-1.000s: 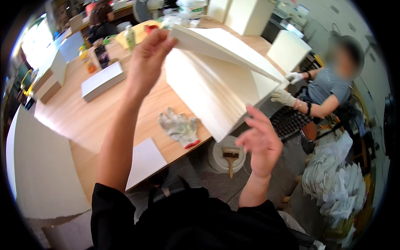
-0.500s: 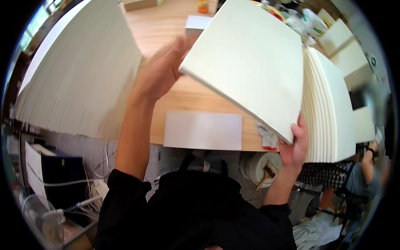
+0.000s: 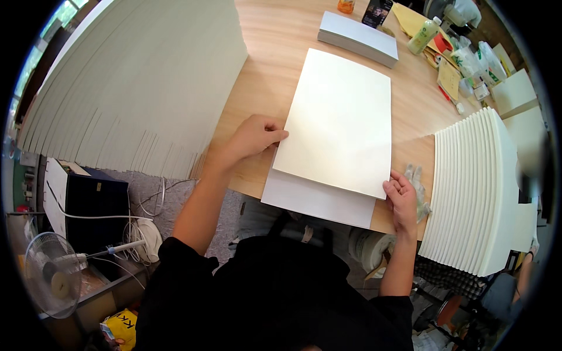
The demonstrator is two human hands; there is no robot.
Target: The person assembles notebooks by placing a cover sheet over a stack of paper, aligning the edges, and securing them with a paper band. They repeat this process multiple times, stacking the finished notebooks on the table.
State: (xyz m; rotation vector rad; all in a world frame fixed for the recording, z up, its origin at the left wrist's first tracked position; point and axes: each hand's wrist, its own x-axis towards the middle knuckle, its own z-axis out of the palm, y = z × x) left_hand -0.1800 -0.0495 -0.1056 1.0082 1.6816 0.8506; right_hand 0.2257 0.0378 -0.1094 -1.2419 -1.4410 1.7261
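Note:
A cream-white rectangular panel (image 3: 339, 123) lies nearly flat, low over the table, in both my hands. My left hand (image 3: 255, 140) pinches its left edge between thumb and curled fingers. Around the near right corner closes my right hand (image 3: 401, 200), thumb on top. Beneath the panel, a white sheet (image 3: 319, 202) sticks out toward the table's front edge, its far part covered. Whether panel and sheet touch I cannot tell. Just right of my right hand is a grey-white work glove (image 3: 419, 190).
A tall stack of greyish boards (image 3: 158, 76) rises at left; a stack of white panels (image 3: 468, 193) stands at right. Behind are a pile of white sheets (image 3: 358, 40), a bottle (image 3: 425, 36) and clutter. A fan (image 3: 52, 275) stands lower left, a bucket (image 3: 369, 251) below the table.
The panel has come down from a raised, tilted position to nearly flat above the white sheet. My left hand has closed on its left edge; my right hand keeps the near right corner.

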